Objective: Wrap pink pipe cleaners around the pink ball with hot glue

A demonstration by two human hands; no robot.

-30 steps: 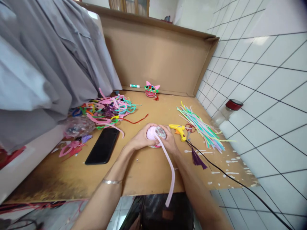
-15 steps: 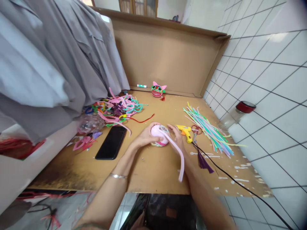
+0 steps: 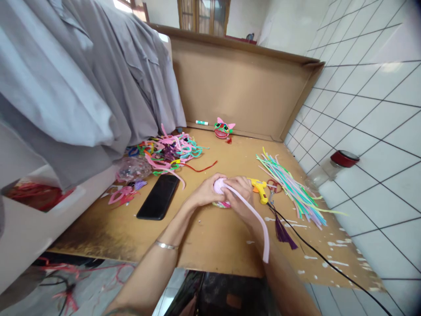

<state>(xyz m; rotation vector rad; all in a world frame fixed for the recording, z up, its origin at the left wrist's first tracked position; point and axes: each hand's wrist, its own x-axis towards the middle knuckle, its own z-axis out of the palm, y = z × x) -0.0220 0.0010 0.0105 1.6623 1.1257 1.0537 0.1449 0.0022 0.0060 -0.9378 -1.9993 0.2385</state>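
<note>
My left hand [image 3: 204, 193] cups a small round ball [image 3: 219, 186] wrapped in pale pink pipe cleaner, holding it just above the brown cardboard tabletop [image 3: 204, 232]. My right hand [image 3: 239, 195] lies over the ball's right side with its fingers curled, pinching a long pale pink pipe cleaner [image 3: 255, 217] against it. The free end of that pipe cleaner trails down over my right forearm toward the table's front edge. Most of the ball is hidden by my fingers.
A black phone [image 3: 158, 202] lies left of my hands. A yellow glue gun [image 3: 259, 188] with a black cord [image 3: 315, 254], scissors and a purple tassel [image 3: 283, 231] lie right. Coloured pipe cleaners are heaped back left [image 3: 171, 151] and right [image 3: 292, 188]. A pink mask figure [image 3: 223, 128] and a red-lidded jar [image 3: 329, 169] stand further off.
My right hand has moved over the top of the ball, covering its clear part, and the pipe cleaner's free end has swung right. The camera has shifted, so everything sits lower and further right.
</note>
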